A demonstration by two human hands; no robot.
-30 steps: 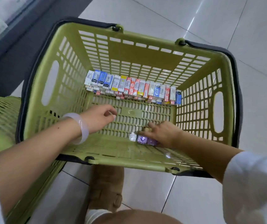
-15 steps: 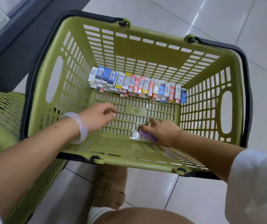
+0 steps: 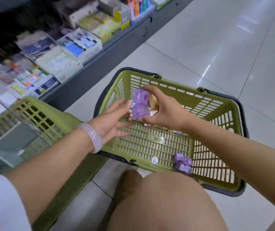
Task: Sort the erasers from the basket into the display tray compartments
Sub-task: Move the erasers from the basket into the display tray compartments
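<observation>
The right hand (image 3: 163, 112) is gripping purple erasers (image 3: 140, 104) above the basket (image 3: 216, 104), and the left hand (image 3: 111, 120) is reaching in with fingers spread, holding nothing. More purple erasers (image 3: 182, 163) are lying inside. The shelf trays (image 3: 61, 60) are blurred, so sorting is probably only beginning.

right hand (image 3: 165, 112) grips purple erasers (image 3: 140, 104) | above basket (image 3: 220, 104)

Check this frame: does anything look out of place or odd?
Mostly fine. The right hand grips purple wrapped erasers above the green basket; the left hand is open beside them. A few purple pieces lie loose at the basket's near corner.
</observation>
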